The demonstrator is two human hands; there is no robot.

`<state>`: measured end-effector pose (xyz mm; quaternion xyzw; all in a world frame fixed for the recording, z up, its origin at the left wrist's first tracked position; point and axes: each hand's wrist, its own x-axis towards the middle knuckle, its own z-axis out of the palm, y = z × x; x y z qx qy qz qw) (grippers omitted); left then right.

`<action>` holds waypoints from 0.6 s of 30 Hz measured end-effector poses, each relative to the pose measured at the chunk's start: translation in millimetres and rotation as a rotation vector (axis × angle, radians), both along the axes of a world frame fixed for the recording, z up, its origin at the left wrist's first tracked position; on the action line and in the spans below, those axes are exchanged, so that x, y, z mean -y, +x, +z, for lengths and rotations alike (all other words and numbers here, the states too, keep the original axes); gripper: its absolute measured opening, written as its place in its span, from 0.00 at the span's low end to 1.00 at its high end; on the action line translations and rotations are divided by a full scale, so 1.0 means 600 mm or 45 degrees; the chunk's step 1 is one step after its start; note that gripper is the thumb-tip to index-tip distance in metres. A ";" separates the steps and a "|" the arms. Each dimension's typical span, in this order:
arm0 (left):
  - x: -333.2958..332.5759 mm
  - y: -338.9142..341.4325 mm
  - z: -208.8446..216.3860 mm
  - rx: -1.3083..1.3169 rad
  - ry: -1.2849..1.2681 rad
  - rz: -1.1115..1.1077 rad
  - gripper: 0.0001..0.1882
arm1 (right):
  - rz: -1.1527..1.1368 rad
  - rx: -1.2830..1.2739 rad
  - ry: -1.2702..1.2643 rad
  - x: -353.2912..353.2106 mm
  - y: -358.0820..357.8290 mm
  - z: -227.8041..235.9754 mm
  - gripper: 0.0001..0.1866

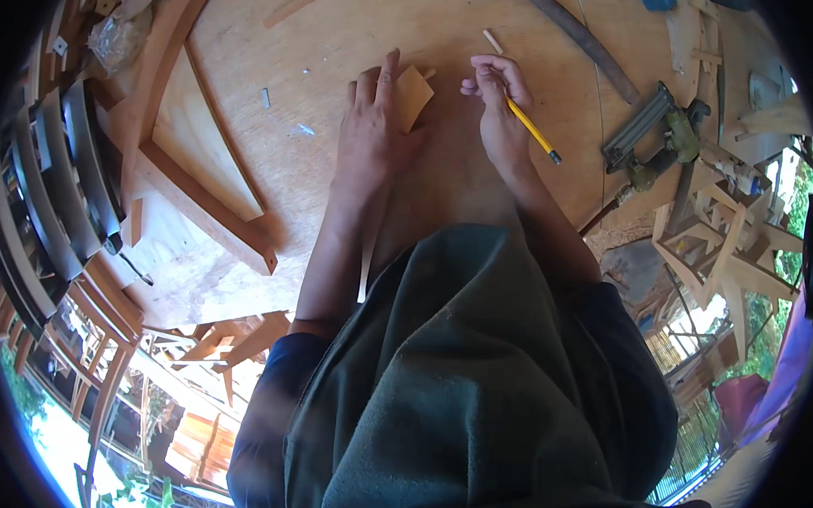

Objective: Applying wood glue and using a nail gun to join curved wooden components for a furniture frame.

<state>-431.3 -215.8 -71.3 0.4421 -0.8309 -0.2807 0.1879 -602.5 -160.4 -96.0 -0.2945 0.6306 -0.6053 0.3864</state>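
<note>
Head view: two bare hands are seen over one worktable (pixel 320 49). One yellow pencil (pixel 532 131) is gripped in the right hand (pixel 500 96), between curled fingers and thumb; its dark end is pointed to the lower right, and its other end is hidden. One tan piece (pixel 416 95) is seen on the table beside the index finger of the left hand (pixel 366 118). That hand's fingers are stretched out, but whether the piece is pinched by the thumb cannot be told; its near part is covered. One light stick (pixel 493 41) is left beyond the right hand; a second stick end (pixel 429 74) is mostly hidden by the piece. Three small scraps (pixel 266 98) are scattered leftward. One dark bar (pixel 584 41) is cut off above. The near table edge is hidden by a green garment (pixel 474 373).
</note>
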 end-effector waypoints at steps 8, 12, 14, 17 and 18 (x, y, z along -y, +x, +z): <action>0.004 0.060 0.012 -1.266 1.462 -0.126 0.51 | 0.172 0.117 0.022 -0.040 -0.010 0.043 0.17; 0.011 0.041 -0.015 -1.228 1.595 -0.200 0.44 | 0.451 0.317 -0.033 -0.066 0.004 0.073 0.21; 0.019 0.038 -0.018 -1.091 1.582 -0.197 0.43 | 0.473 0.176 0.012 -0.075 0.004 0.051 0.23; 0.014 0.026 -0.016 -0.682 0.976 -0.166 0.42 | 0.382 0.072 0.068 -0.086 0.002 0.032 0.23; 0.011 0.021 -0.011 -0.402 0.378 -0.133 0.42 | 0.375 0.144 0.051 -0.089 0.003 0.032 0.24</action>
